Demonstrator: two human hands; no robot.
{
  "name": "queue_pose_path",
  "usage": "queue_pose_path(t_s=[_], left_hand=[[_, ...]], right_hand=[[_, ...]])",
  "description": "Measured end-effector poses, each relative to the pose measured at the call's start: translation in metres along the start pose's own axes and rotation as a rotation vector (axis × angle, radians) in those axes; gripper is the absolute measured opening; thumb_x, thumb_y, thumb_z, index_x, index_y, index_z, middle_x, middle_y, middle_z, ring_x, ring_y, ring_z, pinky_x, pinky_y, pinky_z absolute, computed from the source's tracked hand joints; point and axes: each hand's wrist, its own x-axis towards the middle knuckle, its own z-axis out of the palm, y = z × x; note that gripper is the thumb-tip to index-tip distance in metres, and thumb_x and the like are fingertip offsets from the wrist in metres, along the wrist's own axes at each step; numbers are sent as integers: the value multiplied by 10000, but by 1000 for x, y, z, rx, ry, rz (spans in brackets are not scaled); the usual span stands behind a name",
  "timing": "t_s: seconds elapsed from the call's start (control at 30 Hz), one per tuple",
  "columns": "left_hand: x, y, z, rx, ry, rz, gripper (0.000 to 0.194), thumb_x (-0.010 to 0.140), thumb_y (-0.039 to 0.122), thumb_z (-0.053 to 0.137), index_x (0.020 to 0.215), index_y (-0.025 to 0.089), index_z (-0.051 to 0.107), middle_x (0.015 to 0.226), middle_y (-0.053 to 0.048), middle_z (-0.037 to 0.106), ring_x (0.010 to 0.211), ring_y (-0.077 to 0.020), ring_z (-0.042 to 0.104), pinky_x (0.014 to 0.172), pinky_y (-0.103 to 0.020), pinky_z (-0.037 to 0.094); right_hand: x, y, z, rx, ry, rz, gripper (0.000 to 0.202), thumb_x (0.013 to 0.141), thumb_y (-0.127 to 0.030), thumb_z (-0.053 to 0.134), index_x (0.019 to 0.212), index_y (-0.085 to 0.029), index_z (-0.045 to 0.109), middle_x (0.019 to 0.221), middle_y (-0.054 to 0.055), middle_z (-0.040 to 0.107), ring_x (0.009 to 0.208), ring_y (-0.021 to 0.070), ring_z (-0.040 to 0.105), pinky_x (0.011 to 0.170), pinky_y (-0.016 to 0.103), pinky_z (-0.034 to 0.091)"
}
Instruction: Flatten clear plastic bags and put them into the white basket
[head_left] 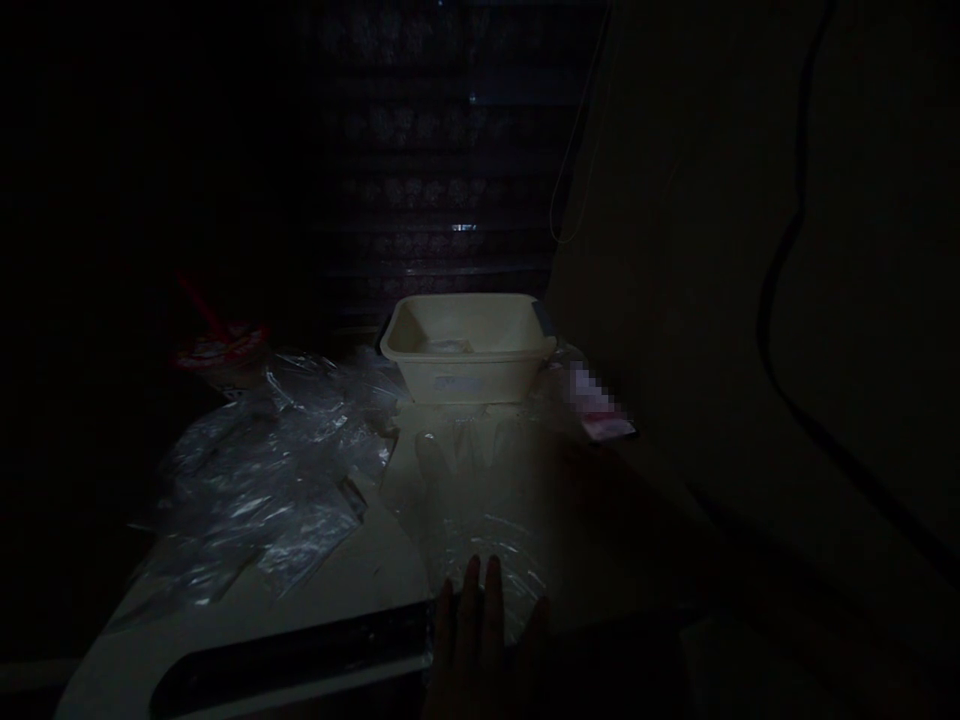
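The scene is very dark. A clear plastic glove (480, 480) lies flat on the pale table, its fingers toward the basin. My left hand (480, 630) rests palm down at the near end of the glove, fingers stretched out, with the thumb toward the right. From the right, a dark, blurred arm reaches in, and my right hand (581, 475) seems to be beside the glove's right edge. Its fingers are lost in shadow, so what it touches does not show. Beyond the glove stands a cream plastic basin (469, 377) with something pale inside.
Crumpled clear plastic (262, 490) covers the table's left side. Behind it stands a cup with a red lid (225, 345) and red straw. A pink-and-white packet (600, 410) lies right of the basin. A long dark slot (300, 650) runs along the near table edge (187, 640).
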Motion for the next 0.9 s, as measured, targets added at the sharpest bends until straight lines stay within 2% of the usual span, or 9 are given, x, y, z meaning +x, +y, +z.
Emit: queue_pose_path(t_s=[0.17, 0.23, 0.3, 0.43, 0.57, 0.63, 0.73, 0.87, 0.9], left_hand=[[8, -14, -10, -43, -64, 22, 675, 668, 568, 429, 1245, 263, 259, 1188, -146, 430, 1117, -354, 307, 856, -521, 229], [14, -22, -18, -46, -84, 102, 677, 678, 562, 410, 1251, 237, 254, 1219, -143, 398, 1114, -344, 315, 859, -507, 229], [18, -27, -24, -44, -75, 121, 635, 697, 525, 411, 1239, 219, 286, 1243, -127, 372, 1127, -335, 297, 867, -501, 226], [24, -18, -24, -75, 30, 94, 467, 741, 384, 429, 1162, 184, 411, 1221, -100, 408, 1140, -316, 283, 887, -501, 230], [28, -2, -14, -205, 214, 148, 279, 802, 197, 360, 1025, 143, 519, 1085, -68, 531, 1094, -214, 379, 915, -389, 288], [27, 4, -8, -252, 273, 110, 258, 809, 176, 354, 981, 130, 540, 1006, -62, 573, 1053, -184, 424, 906, -346, 322], [25, 9, -1, -322, 297, 74, 222, 796, 165, 385, 934, 134, 557, 953, -51, 597, 1018, -171, 457, 894, -329, 350], [22, 18, 12, -412, 465, -71, 266, 807, 140, 314, 926, 117, 552, 952, -77, 595, 1047, -184, 435, 910, -357, 330], [21, 20, 15, -420, 478, -92, 280, 811, 143, 298, 937, 119, 547, 961, -81, 591, 1055, -186, 429, 915, -361, 322]], right_hand=[[9, 11, -10, 45, -18, 160, 245, 806, -283, 410, 1015, -174, 477, 1040, 56, 488, 860, 146, 502, 724, 337, 429], [14, 10, -9, 71, -21, 219, 247, 804, -285, 414, 1015, -172, 478, 1037, 54, 490, 860, 148, 503, 722, 337, 429], [19, 7, -7, 104, -22, 269, 260, 800, -286, 421, 1023, -161, 471, 1032, 55, 491, 859, 153, 505, 717, 344, 431], [30, -3, -1, 199, -25, 337, 270, 798, -284, 427, 1032, -154, 463, 1030, 59, 490, 858, 153, 506, 714, 348, 432], [36, -8, -2, 317, -28, 376, 270, 794, -288, 434, 1025, -153, 469, 1022, 52, 494, 859, 159, 507, 710, 343, 433], [37, -8, -5, 381, -29, 391, 275, 793, -293, 434, 1023, -147, 471, 1020, 49, 495, 857, 165, 507, 709, 347, 434], [38, -5, -11, 483, -28, 409, 281, 793, -294, 433, 1026, -140, 469, 1020, 50, 494, 858, 168, 507, 708, 351, 434], [41, -4, -11, 634, -32, 418, 280, 796, -287, 432, 1033, -141, 459, 1015, 58, 495, 844, 154, 511, 698, 347, 438], [43, -5, -10, 672, -37, 419, 270, 798, -287, 429, 1021, -141, 465, 999, 55, 502, 823, 143, 516, 684, 335, 443]])
